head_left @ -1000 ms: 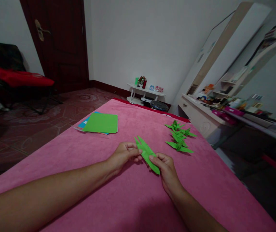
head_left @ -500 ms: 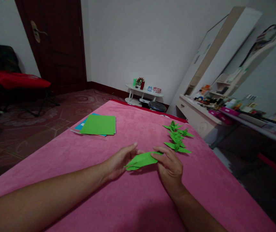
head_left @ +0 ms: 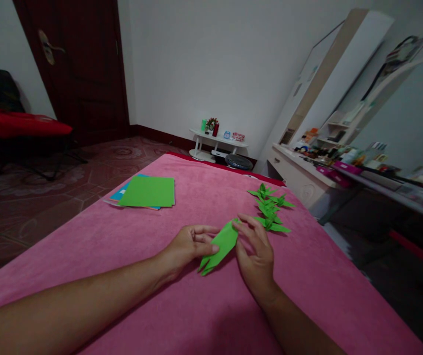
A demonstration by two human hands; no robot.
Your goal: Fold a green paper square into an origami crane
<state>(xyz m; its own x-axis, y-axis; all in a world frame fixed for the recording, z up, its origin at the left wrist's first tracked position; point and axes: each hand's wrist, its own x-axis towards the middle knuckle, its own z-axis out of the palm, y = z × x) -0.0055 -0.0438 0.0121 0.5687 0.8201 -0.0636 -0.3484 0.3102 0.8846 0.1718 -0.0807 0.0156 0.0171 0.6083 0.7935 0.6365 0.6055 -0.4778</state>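
Pinching a folded green origami piece (head_left: 225,240) in the left hand (head_left: 186,247), with the thumb laid on the upper face and the fingers mostly hidden beneath. Slanting between both hands over the pink blanket (head_left: 152,320), with the split, pointed end nearer the body and the far end up at the fingertips of the right hand (head_left: 256,254). On that right side, reaching to the far end with loosely bent fingers, and keeping the thumb beside the right edge; cannot tell whether pinching or merely touching. Probably very light, fairly stiff through the layered middle, flimsier at the thin points, and easily creased or torn. Best taken across the broad middle, with flat thumb and finger pads, sparing the points. Near a cluster of green origami figures (head_left: 268,209) just beyond the right hand, and well apart from a paper stack (head_left: 147,191) farther left.
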